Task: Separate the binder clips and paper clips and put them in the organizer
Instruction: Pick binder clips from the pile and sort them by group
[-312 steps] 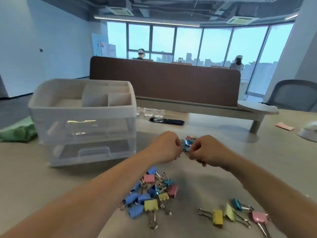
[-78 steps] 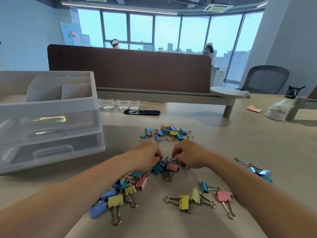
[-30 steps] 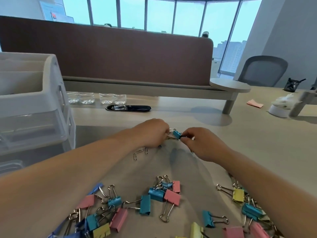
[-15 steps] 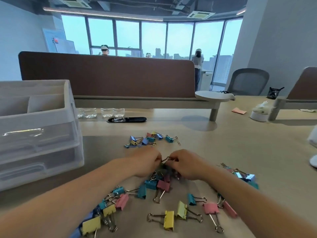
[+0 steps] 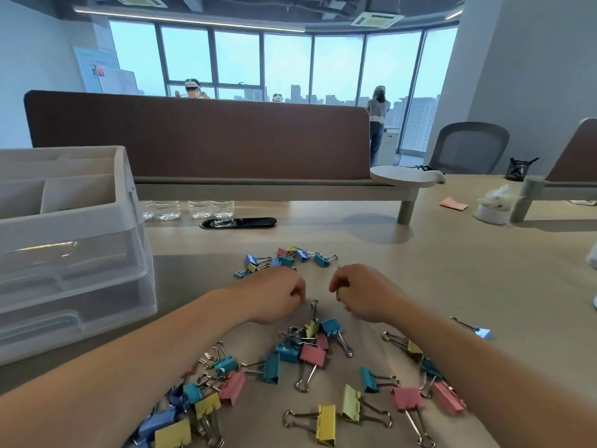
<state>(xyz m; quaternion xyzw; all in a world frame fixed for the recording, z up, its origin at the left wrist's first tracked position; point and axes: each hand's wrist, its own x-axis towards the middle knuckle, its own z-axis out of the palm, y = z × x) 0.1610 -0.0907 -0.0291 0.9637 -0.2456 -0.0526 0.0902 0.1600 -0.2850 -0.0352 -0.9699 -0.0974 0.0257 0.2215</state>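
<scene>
Two curled fists, left hand (image 5: 280, 297), right hand (image 5: 359, 294), contents unclear, binder clips (image 5: 312, 354) lying between forearms

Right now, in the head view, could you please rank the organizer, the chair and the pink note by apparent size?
1. organizer
2. chair
3. pink note
The chair stands farther off, so its true size is unsure.

Beige table (image 5: 452, 270): colored binder clips (image 5: 310, 354) scattered near edge, smaller cluster (image 5: 287, 260) farther; organizer (image 5: 71, 253) left; bottles (image 5: 193, 208) behind.
</scene>
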